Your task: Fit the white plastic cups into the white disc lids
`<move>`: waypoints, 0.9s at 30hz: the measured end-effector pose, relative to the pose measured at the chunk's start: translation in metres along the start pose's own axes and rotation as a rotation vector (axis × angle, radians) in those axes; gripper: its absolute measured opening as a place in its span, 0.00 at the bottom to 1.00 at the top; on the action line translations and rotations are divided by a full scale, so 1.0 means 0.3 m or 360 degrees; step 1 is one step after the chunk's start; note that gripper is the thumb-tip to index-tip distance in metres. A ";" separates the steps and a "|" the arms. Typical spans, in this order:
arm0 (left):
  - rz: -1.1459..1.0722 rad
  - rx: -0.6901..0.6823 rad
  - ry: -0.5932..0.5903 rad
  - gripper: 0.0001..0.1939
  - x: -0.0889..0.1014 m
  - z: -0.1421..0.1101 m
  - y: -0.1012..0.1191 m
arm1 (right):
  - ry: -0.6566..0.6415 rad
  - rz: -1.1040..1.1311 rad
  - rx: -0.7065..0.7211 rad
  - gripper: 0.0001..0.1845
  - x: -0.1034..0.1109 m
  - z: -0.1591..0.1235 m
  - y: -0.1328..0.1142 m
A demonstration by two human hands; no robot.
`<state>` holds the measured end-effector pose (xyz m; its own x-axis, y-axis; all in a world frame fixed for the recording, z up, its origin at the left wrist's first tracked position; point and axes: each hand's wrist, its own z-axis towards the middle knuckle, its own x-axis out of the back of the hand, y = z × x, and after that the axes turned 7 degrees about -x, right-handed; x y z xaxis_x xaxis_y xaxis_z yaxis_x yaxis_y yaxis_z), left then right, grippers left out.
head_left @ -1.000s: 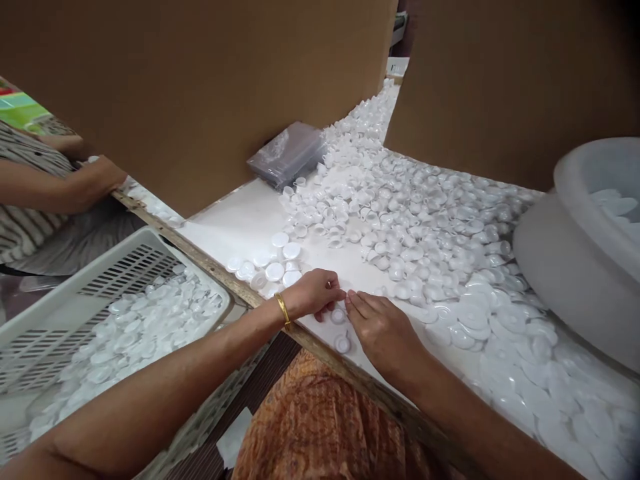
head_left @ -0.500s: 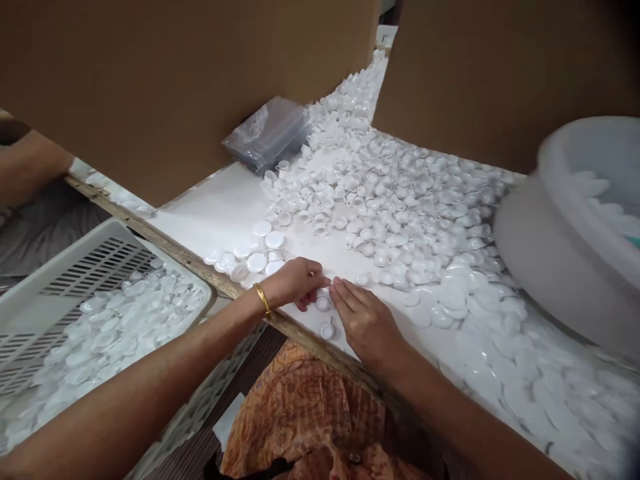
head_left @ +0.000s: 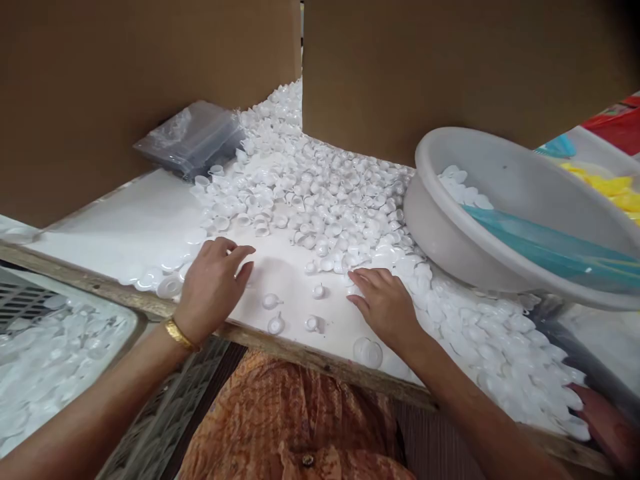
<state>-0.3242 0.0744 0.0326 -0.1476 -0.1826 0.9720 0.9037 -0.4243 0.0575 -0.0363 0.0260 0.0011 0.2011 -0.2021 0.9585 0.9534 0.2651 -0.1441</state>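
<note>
My left hand (head_left: 215, 280), with a gold bracelet at the wrist, hovers over the front left of the white table, fingers bent and thumb apart from them. White round pieces (head_left: 170, 287) lie beside and partly under it. My right hand (head_left: 385, 307) reaches to the edge of a pile of small white plastic cups (head_left: 340, 193), thumb and fingers apart; whether its fingertips touch a cup I cannot tell. Between my hands stand a few loose pieces, among them a toy cup (head_left: 313, 324) and a handled piece (head_left: 275, 324). Flat white discs (head_left: 367, 352) lie below my right hand.
A large grey basin (head_left: 420, 220) with white pieces and a teal item stands at right. Brown cardboard panels (head_left: 150, 87) wall the back. A plastic-wrapped grey pack (head_left: 195, 137) lies at left. A crate (head_left: 117, 327) of white pieces sits below the wooden table edge (head_left: 320, 365).
My hands, together over small pieces before, are now apart: left to the left, right towards the cup pile. The view has swung right, showing more of the basin.
</note>
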 end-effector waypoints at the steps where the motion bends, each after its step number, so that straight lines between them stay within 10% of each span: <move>1: -0.0073 -0.0020 0.0016 0.14 -0.002 0.001 0.019 | -0.0028 -0.0049 0.0027 0.13 -0.009 0.007 0.008; 7: -0.0522 -0.0303 -0.0119 0.13 -0.055 -0.009 0.182 | 0.0041 -0.0261 0.0210 0.09 -0.020 0.051 -0.001; 11: -0.0530 -0.0428 -0.0244 0.11 -0.084 0.019 0.248 | 0.0163 0.0121 -0.0143 0.11 0.028 0.039 -0.015; 19: -0.0663 -0.0185 -0.0345 0.13 -0.082 0.000 0.165 | -0.0727 0.1772 -0.1107 0.09 -0.007 0.079 -0.149; 27: -0.0835 0.0144 -0.0463 0.11 -0.046 0.014 0.170 | -0.0843 0.1739 -0.1132 0.06 -0.031 0.130 -0.228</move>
<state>-0.2743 0.0591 0.0230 -0.4784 0.2862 0.8302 0.7725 -0.3126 0.5528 -0.1124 0.0466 0.0117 0.9483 0.2095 0.2383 0.3136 -0.5035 -0.8051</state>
